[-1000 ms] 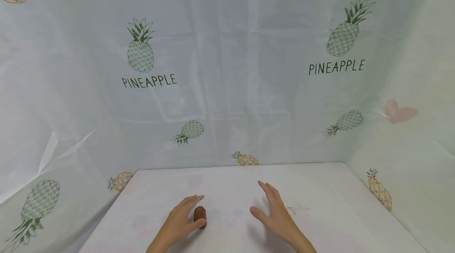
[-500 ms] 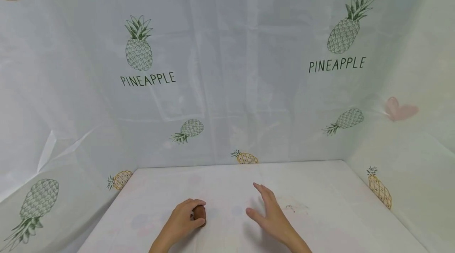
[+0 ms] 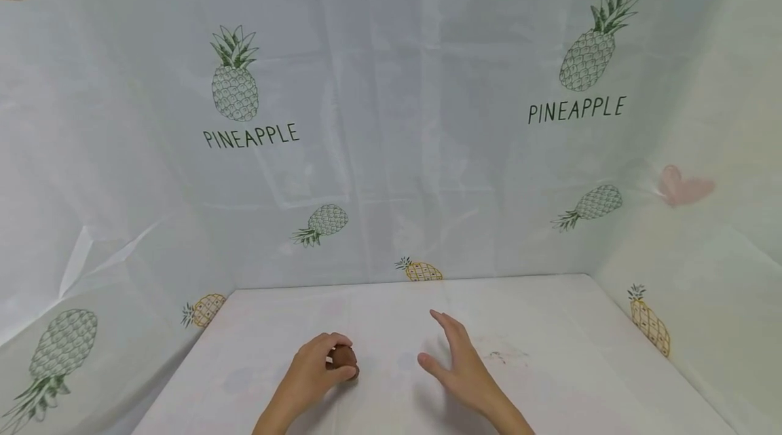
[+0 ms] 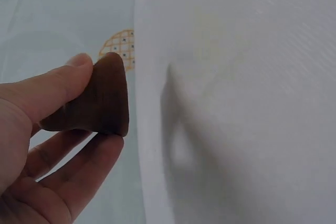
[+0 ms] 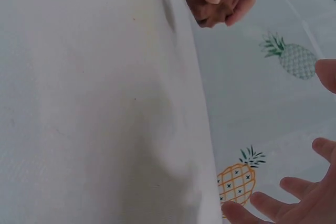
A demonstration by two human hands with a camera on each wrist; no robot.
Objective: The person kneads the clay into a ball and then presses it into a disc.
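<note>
A small dark brown object [image 3: 345,355] is in my left hand [image 3: 307,372], at the left of the table's middle. The left thumb and fingertips pinch it from opposite sides. In the left wrist view the brown object [image 4: 102,98] looks smooth and bell-shaped, flaring toward one edge; its kind is unclear. In the right wrist view the brown object [image 5: 211,14] shows an uneven, lobed edge. A shadow lies apart from it, so it appears raised off the table. My right hand [image 3: 469,375] hovers over the table with spread fingers and touches nothing.
The white-covered table [image 3: 391,313] meets a pale curtain [image 3: 391,150] printed with pineapples at its back edge. Side sheets [image 3: 721,272] enclose it left and right. Small dark marks [image 3: 497,356] lie on the cloth beyond the right hand.
My left hand has closed from a loose curve into a pinch around the brown object, which has tilted and risen slightly. The right hand has drifted a little left and remains spread.
</note>
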